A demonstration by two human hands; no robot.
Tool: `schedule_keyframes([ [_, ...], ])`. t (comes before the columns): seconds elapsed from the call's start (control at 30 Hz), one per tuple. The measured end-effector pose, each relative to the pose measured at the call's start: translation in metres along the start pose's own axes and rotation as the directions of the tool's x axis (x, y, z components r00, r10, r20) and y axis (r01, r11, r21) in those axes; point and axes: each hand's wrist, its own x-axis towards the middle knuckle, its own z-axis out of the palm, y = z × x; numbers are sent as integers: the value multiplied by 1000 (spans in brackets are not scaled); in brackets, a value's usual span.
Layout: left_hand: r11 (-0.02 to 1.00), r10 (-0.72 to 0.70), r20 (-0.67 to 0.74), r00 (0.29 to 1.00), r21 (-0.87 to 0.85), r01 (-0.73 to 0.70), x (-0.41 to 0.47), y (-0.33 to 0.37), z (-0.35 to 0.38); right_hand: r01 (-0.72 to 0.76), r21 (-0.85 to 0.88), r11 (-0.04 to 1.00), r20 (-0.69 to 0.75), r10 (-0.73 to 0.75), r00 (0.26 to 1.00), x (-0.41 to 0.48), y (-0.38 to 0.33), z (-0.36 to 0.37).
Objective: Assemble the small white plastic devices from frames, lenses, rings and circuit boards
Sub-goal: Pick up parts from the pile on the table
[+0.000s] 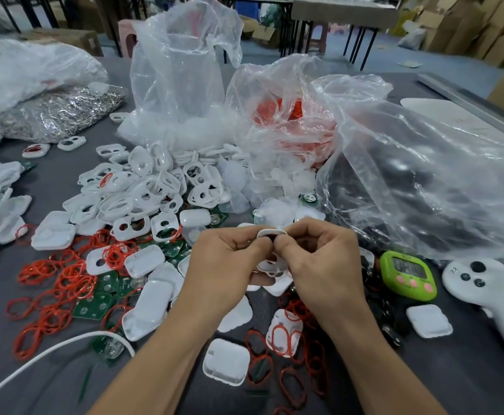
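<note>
Head view — left hand point(229, 259) and right hand point(319, 259) fingers pinch small white frame point(271, 233) — thin, rounded rim, glossy

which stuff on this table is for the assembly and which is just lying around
Job: small white plastic frame pinched between left hand and right hand; heap of white plastic frames; loose red rings; green circuit boards.
Lying about: lime green digital timer; white handheld controller; white cable.
</note>
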Motion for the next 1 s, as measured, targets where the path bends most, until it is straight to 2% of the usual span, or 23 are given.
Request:
schedule_keyframes([
  [0.07, 1000, 3, -33, 999, 7, -2, 1, -3, -1, 5, -69, 998, 4, -5, 1000, 0, 1, 2],
  [0.17, 988, 89, -115, 989, 135, -73, 0, -7, -2, -18, -146, 989, 36, 24, 999, 1, 4, 2],
  [0.27, 978, 102, -113, 988, 195, -78, 1, -9, 1, -33, -159, 987, 40, 39, 998, 3, 6, 0],
  [0.37, 998, -17, -25, 1000, 59, 18, -1, -9, 4, -42, -107, 993, 9, 44, 999, 3, 6, -1],
  [0.47, 995, -89, 34, 995, -47, 90, 0, -7, 4, -46, -47, 998, 63, 49, 997, 2, 3, -1],
  [0.6, 999, -29, -84, 996, -47, 25, 0, -3, 3, 11, -304, 953, 19, -5, 1000, 0, -3, -9],
  [0.67, 997, -32, -163, 986, -68, 21, 1, -2, 1, 50, -443, 895, -96, -103, 990, 0, -15, -23],
  [0.73, 996, -51, -200, 979, -85, 34, 2, -2, -2, 124, -582, 804, -219, -302, 928, 6, -38, -47],
  [0.8, 997, -54, -213, 976, -69, 40, 3, -1, -2, 167, -694, 700, -246, -449, 859, 20, -62, -76],
  [0.83, 997, -52, -218, 975, -61, 40, 3, 0, -1, 179, -744, 643, -200, -470, 859, 31, -72, -88],
  [0.87, 997, -52, -218, 974, -59, 40, 3, 1, 1, 192, -789, 583, -105, -436, 894, 43, -79, -98],
  [0.9, 997, -55, -217, 975, -59, 43, 3, 2, 1, 189, -832, 522, 14, -320, 947, 56, -81, -103],
  [0.93, 997, -59, -214, 975, -58, 47, 2, 3, 2, 175, -878, 446, 124, -141, 982, 66, -77, -103],
  [1.0, 997, -62, -216, 974, -52, 52, 1, 3, 0, 138, -942, 305, 207, 207, 956, 79, -56, -99],
])
